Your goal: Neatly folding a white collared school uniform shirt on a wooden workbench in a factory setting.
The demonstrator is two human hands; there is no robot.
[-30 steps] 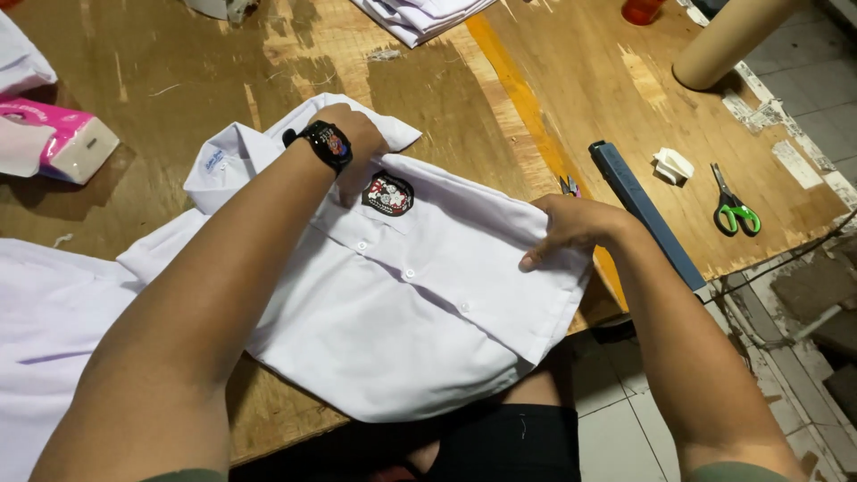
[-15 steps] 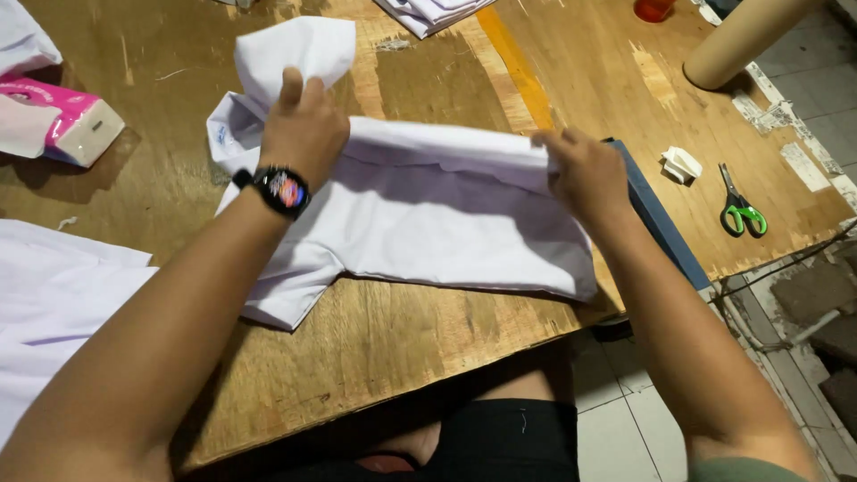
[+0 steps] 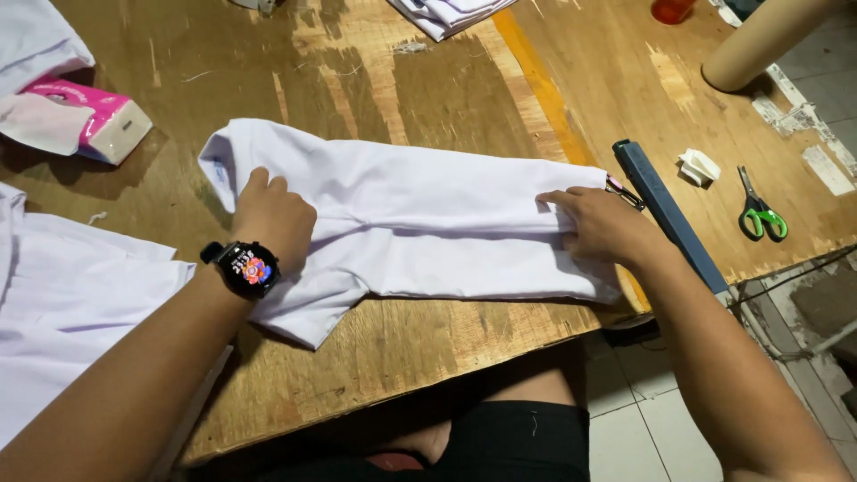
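Note:
A white shirt (image 3: 428,219) lies folded into a long strip across the wooden table (image 3: 428,80). My left hand (image 3: 272,219), with a black watch on its wrist, presses flat on the strip's left part near the collar end. On the right end of the strip rests my right hand (image 3: 600,225), fingers spread flat on the cloth. A short sleeve sticks out below the strip near my left wrist. Neither hand grips anything.
More white cloth (image 3: 71,303) lies at the left edge. A pink tissue pack (image 3: 98,120) sits at far left. A dark blue bar (image 3: 669,219), green scissors (image 3: 761,214), a white scrap (image 3: 698,167), a cardboard tube (image 3: 759,40) and folded white garments (image 3: 446,13) are to the right and back.
The shirt, lying open with its chest badge showing, was folded over into a narrow strip. Both hands moved outward and now press flat on its two ends.

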